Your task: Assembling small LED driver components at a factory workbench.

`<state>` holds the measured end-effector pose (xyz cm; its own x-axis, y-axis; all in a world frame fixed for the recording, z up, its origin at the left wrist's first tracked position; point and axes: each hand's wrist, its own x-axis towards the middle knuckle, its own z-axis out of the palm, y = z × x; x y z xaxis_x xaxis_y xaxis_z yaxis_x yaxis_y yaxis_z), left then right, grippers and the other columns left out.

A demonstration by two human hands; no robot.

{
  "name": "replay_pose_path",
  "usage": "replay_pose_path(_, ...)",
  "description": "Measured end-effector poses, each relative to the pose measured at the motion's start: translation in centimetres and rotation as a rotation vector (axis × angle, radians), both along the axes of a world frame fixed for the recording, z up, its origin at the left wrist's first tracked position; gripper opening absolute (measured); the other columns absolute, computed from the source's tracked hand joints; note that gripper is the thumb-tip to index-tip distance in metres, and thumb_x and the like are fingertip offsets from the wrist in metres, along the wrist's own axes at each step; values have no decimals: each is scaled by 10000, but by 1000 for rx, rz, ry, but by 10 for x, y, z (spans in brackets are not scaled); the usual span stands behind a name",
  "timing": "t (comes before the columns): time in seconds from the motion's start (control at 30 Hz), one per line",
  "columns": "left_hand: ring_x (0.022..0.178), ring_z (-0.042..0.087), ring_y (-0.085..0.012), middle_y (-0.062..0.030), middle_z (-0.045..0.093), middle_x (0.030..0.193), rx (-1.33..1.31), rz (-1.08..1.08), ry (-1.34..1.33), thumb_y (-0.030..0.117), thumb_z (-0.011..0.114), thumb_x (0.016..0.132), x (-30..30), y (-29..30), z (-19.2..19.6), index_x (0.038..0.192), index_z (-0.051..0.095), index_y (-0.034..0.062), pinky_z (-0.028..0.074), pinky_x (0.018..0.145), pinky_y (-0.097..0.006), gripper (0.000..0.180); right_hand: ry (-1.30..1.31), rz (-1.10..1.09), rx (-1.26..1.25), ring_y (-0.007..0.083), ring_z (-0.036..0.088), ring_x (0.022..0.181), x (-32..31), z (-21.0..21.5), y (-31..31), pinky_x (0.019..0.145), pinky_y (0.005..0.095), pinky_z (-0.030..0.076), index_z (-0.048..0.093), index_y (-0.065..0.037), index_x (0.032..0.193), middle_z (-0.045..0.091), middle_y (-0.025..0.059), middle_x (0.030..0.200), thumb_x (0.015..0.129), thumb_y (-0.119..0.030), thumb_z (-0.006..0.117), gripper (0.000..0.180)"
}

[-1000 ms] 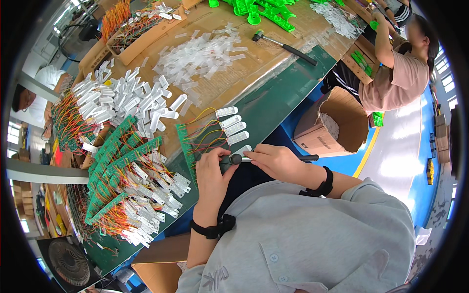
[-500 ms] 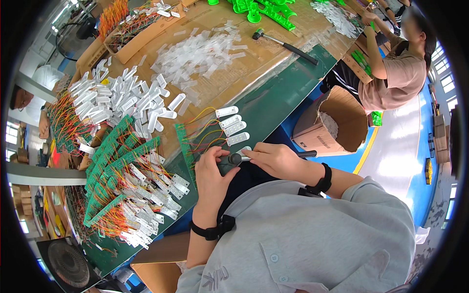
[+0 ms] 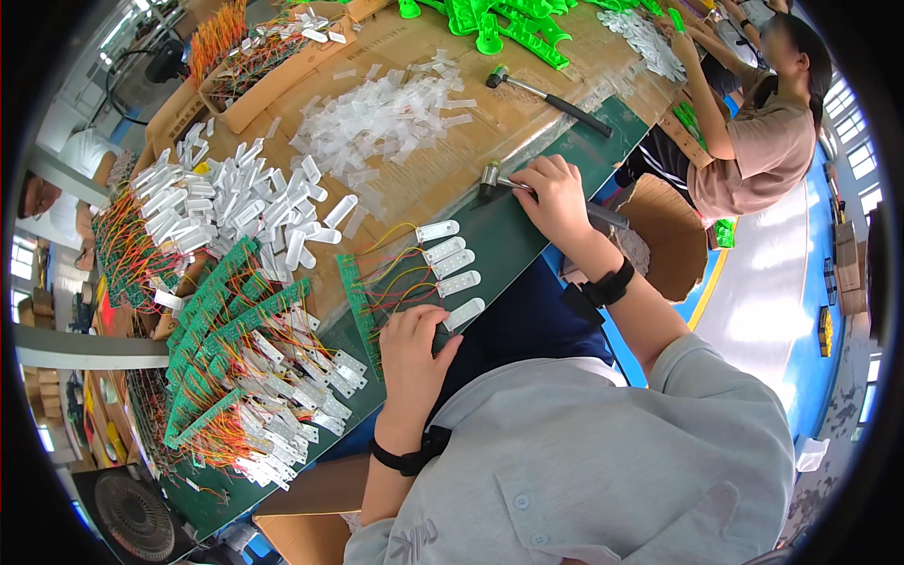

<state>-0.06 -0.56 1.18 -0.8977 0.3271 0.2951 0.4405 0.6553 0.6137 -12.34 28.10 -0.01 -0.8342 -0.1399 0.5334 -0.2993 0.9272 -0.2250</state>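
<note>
My right hand point(image 3: 557, 198) is closed around the shaft of a small mallet point(image 3: 489, 179), whose grey head lies over the green table edge. My left hand point(image 3: 411, 344) has its fingers curled, with a dark object point(image 3: 442, 337) partly showing between fingers and thumb. A white oblong plastic piece point(image 3: 465, 314) sticks out beside those fingers. Farther off, several similar white pieces point(image 3: 448, 250) lie in a row. Red and yellow wires join them to a green circuit board strip point(image 3: 355, 297), just left of my left hand.
Left lie piles of white covers point(image 3: 245, 193) and wired circuit boards point(image 3: 212, 330). Clear plastic strips point(image 3: 386, 118), a second mallet point(image 3: 551, 99) and green plastic parts point(image 3: 508, 28) lie farther back. A cardboard box point(image 3: 673, 240) stands at the right, near a seated co-worker point(image 3: 763, 141).
My right hand has carried the mallet away from my left hand, up and to the right. The white piece by my left fingers now shows more fully.
</note>
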Motion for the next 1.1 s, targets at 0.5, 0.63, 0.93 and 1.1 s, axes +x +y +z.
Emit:
replay_pose_path(0.5,997,588,-307,-71,638,1042,-16,16,-17,99,838,713,2,5,6,988,644,79,450,869,-428,337,8,195,47,320,621,982,-139,-3,-95,872,448,502,694,-109,917,675,94,937,802,-207,764,167)
replay_pose_path(0.63,985,586,-305,-71,636,1034,-2,-1,-27,84,825,716,2,4,5,977,643,76,453,859,-424,318,-106,281,-52,312,628,963,-134,5,-84,856,435,506,678,-107,895,683,86,939,798,-201,765,161)
replay_pose_path(0.93,966,583,-298,-62,628,1009,-31,-89,-20,61,810,701,4,7,10,954,652,71,454,832,-410,298,-149,467,-95,296,607,1036,-129,-6,-97,868,438,509,716,-138,903,657,61,959,800,-233,746,143)
replay_pose_path(1.1,963,585,-293,-62,630,1002,-21,-116,-43,73,821,697,6,6,11,945,674,72,458,821,-413,288,-160,416,-27,303,591,1074,-128,-12,-105,883,447,511,706,-122,897,652,72,970,800,-236,759,159)
